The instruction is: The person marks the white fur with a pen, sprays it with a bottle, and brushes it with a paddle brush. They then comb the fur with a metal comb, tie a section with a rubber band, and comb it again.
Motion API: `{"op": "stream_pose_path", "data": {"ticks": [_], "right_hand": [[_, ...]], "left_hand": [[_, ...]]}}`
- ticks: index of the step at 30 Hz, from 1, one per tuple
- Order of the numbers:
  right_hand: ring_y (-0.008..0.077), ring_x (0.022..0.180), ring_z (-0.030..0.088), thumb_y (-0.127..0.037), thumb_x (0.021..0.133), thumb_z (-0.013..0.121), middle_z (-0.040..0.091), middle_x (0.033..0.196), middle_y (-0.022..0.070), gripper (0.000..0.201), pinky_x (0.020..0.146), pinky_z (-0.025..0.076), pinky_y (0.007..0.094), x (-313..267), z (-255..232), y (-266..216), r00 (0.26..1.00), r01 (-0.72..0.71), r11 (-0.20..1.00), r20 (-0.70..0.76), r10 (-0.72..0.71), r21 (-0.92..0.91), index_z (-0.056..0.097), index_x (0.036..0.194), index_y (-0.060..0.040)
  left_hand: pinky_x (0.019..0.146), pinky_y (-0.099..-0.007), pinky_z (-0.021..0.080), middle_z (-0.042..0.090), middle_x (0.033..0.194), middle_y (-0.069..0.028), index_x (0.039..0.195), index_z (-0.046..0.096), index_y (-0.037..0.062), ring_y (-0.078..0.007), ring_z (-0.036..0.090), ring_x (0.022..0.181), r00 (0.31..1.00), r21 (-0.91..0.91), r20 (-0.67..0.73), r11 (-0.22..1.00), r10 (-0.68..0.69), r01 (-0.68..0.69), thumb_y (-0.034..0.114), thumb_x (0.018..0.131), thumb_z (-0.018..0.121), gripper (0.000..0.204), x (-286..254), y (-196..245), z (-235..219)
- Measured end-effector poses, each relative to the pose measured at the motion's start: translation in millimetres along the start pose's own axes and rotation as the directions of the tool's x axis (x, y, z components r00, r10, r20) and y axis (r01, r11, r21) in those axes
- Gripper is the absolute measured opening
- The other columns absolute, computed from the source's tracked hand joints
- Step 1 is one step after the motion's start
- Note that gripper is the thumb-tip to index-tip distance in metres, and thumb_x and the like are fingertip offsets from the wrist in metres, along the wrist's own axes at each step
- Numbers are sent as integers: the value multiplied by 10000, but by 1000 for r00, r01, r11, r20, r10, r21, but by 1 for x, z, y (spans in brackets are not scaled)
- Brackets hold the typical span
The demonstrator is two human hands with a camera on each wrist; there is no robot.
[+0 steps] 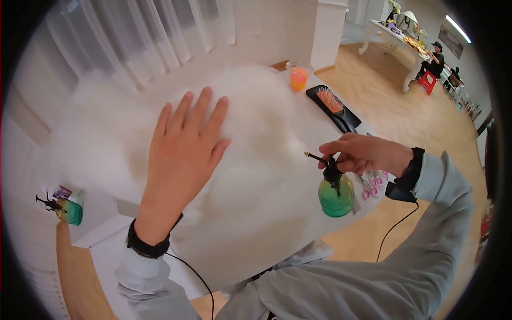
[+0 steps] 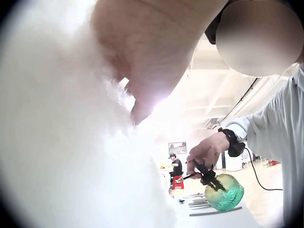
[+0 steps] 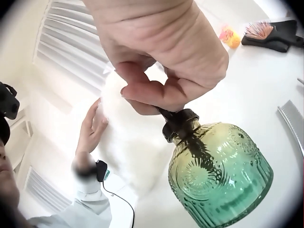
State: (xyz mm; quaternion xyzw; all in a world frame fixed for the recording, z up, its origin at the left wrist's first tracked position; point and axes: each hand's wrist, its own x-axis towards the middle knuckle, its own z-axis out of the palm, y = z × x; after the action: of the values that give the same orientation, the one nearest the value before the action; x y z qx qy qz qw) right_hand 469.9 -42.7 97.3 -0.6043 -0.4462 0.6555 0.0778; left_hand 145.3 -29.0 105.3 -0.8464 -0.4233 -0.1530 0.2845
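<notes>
A large mass of white fluffy material (image 1: 256, 117) covers much of the white table. My left hand (image 1: 184, 149) rests on it with fingers spread and straight; in the left wrist view the palm (image 2: 147, 47) lies against the fluff (image 2: 71, 142). On the right, my right hand (image 1: 368, 152) grips the black spray top of a green and yellow glass bottle (image 1: 336, 194), its nozzle pointing toward the fluff. The right wrist view shows the curled fingers of the right hand (image 3: 161, 57) at the top of the ribbed bottle (image 3: 221, 175).
A cup with orange and pink contents (image 1: 298, 77) and a black brush (image 1: 333, 104) lie along the table's far right. Scissors with pink handles (image 1: 373, 184) are behind the bottle. Another spray bottle (image 1: 69, 210) stands at the far left. A seated person (image 1: 434, 61) is in the background.
</notes>
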Motion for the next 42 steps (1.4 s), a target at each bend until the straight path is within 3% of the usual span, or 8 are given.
{"op": "stream_pose_path", "data": {"ticks": [4,12,14,21,24,29,35,42], "right_hand": [[39,426,401,-478,920,572,507,517,-25,449,410,320,209,-9,14,-5,996,-89,992,22,87,89,670,960,-42],[70,524,520,-554,976,441,589,695,22,563,538,464,231,-24,64,-16,944,312,929,176,-279,-200,590,1055,-17],[83,549,533,-593,978,390,582,721,32,616,574,484,230,-19,75,-22,918,355,922,244,-313,-155,579,1067,-13],[109,548,516,-536,983,432,549,697,37,556,562,479,243,-5,117,-59,834,274,953,461,-302,127,583,1097,-13],[107,541,519,-558,963,463,560,701,43,558,545,471,239,11,132,-58,824,285,952,478,-305,116,579,1065,-21],[111,526,530,-558,931,531,574,703,53,530,551,477,239,16,161,-61,805,201,978,562,-192,47,556,993,-32],[133,547,566,-587,914,538,587,720,75,571,582,499,242,33,186,-65,800,126,992,588,-114,21,527,997,-22],[190,622,596,-539,982,427,600,782,110,553,689,533,329,34,222,-71,740,-66,992,662,122,-109,510,1166,-24]], "left_hand": [[1103,-457,324,420,1471,-86,1413,450,153,-296,431,1315,999,-34,-23,999,29,-30,220,860,644,589,0,-1,-10],[942,-389,471,590,1306,-54,1214,633,115,-248,582,1127,942,-336,-57,882,332,-331,61,719,671,500,-69,3,-3],[774,-357,508,670,1110,-47,1078,688,94,-244,632,908,965,-485,50,851,256,-201,-8,691,648,402,-92,2,-3],[670,-329,482,644,888,-75,1007,670,58,-263,618,775,991,-431,27,893,-135,133,-49,737,641,291,-141,-17,-7],[682,-328,489,631,860,-86,955,642,42,-275,619,777,947,-424,-13,860,-320,284,-36,787,628,186,-154,-22,1],[693,-345,490,629,914,-104,944,565,41,-250,639,842,784,-557,222,584,-581,590,5,839,609,119,-164,-27,3],[769,-329,507,663,993,-89,1031,551,19,-243,661,949,669,-636,450,314,-592,705,93,916,577,140,-185,-38,18],[765,-318,494,665,978,-87,1050,575,11,-224,659,919,632,-479,559,412,-537,775,152,951,556,174,-199,-31,-20]]}}
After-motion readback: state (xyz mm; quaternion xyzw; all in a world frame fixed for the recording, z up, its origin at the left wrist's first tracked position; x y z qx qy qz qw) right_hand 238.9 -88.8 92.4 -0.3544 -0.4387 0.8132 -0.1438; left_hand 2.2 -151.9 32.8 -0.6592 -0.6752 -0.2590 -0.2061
